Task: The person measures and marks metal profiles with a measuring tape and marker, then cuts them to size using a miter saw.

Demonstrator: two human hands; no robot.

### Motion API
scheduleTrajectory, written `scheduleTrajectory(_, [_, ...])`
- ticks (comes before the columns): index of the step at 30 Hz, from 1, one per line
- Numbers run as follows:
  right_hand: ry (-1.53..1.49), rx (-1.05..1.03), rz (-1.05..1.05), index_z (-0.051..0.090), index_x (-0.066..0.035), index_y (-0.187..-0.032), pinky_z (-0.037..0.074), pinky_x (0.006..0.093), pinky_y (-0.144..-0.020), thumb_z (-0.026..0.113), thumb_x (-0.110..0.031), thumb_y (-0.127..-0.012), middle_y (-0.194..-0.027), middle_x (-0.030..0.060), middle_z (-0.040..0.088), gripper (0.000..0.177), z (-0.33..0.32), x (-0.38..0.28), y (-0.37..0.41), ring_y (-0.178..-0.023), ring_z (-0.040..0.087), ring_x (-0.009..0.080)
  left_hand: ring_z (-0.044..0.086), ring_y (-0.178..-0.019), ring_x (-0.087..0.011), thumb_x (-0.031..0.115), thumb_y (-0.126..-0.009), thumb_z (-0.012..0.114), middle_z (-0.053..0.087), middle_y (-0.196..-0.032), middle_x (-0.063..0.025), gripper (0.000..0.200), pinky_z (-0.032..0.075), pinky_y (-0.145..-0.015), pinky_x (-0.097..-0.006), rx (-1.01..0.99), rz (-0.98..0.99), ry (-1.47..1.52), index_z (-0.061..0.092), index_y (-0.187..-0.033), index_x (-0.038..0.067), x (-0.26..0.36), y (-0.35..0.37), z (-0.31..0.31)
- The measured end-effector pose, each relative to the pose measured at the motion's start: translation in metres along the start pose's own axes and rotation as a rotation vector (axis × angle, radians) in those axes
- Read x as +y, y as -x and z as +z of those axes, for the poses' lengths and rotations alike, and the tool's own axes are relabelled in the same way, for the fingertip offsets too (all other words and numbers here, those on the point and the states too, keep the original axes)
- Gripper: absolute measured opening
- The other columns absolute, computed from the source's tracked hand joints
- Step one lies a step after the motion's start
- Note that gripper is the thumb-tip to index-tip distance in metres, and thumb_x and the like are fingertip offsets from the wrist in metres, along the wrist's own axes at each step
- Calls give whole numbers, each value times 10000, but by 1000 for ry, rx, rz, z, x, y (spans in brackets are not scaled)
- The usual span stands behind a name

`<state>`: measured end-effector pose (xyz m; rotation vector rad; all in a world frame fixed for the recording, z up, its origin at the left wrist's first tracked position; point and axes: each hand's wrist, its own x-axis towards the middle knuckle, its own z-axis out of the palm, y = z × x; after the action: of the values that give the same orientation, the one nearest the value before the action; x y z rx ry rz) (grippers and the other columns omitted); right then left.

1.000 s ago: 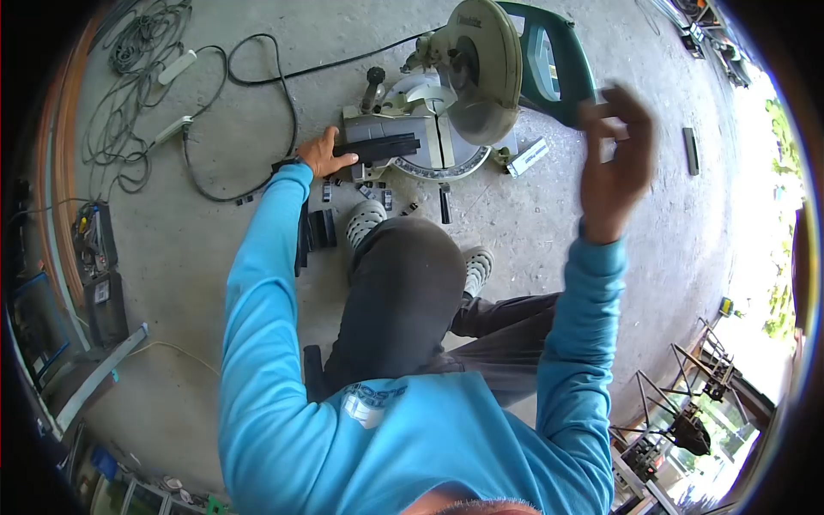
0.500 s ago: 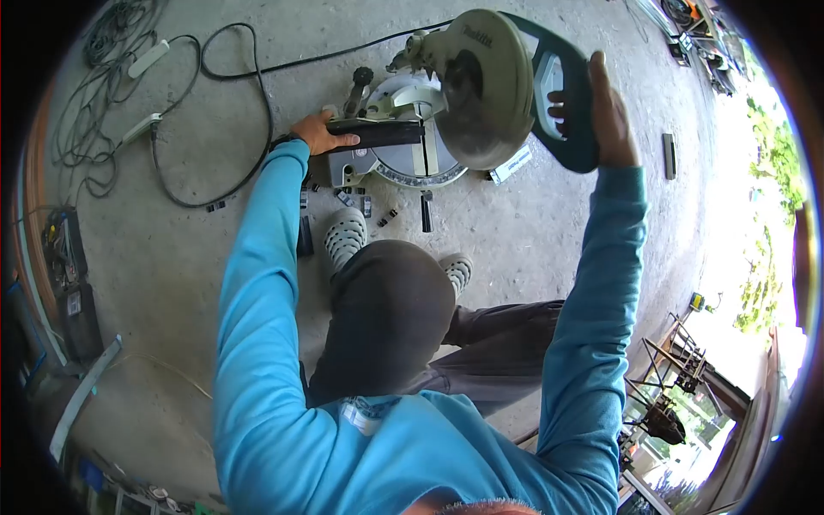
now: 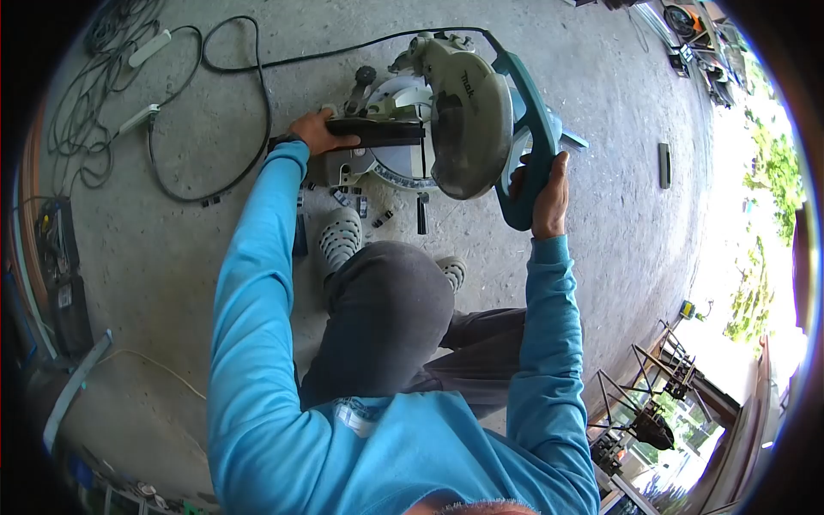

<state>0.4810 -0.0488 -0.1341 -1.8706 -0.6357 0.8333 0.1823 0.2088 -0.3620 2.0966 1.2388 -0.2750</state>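
Note:
A miter saw [image 3: 468, 120] stands on the concrete floor ahead of me. My right hand [image 3: 551, 199] is wrapped round its green handle [image 3: 539, 129], at the right side of the saw head. Across the saw base lies a dark length of profile [image 3: 382, 134], its right end by the slot in the round table [image 3: 399, 161]. My left hand [image 3: 316, 134] is closed on the profile's left end, thumb along its front face. The blade guard [image 3: 472, 137] sits just right of that end; how the blade stands is hidden behind it.
Several short dark offcuts [image 3: 361, 206] lie between the saw and my shoe [image 3: 342, 236]. A black cable [image 3: 266, 112] loops on the left, near tangled cords [image 3: 81, 129]. A dark strip [image 3: 664, 165] lies far right.
The saw head has come down, with its handle and my right hand lower and further left in view. My left hand and the profile have stayed in place.

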Motion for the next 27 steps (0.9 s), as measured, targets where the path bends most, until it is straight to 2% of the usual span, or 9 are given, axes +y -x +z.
scheduleTrajectory(3, [16, 56, -21, 659, 33, -1026, 474, 309, -556, 278, -721, -1048, -676, 104, 638, 845, 5, 0, 2, -545, 591, 179, 653, -1225, -387, 860, -634, 755, 683, -1296, -238, 1112, 503, -1064, -456, -25, -23, -14, 576, -1425, 98, 2, -3, -1])
scheduleTrajectory(17, [56, 96, -92, 673, 17, -1003, 490, 320, -560, 269, -727, -1043, -711, 105, 658, 847, 9, 27, 9, -574, 615, 179, 662, -1208, -373, 844, -599, 785, 698, -1281, -201, 1060, 505, -1067, -443, 101, -15, 11, 627, -1361, 124, 2, 3, 4])
scheduleTrajectory(27, [43, 98, -70, 666, 23, -1013, 500, 314, -575, 266, -718, -1050, -712, 101, 655, 842, 10, 30, 11, -588, 621, 180, 680, -1177, -368, 840, -585, 794, 726, -1223, -184, 977, 515, -1053, -448, 98, -17, 31, 679, -1252, 135, 0, -3, 7])
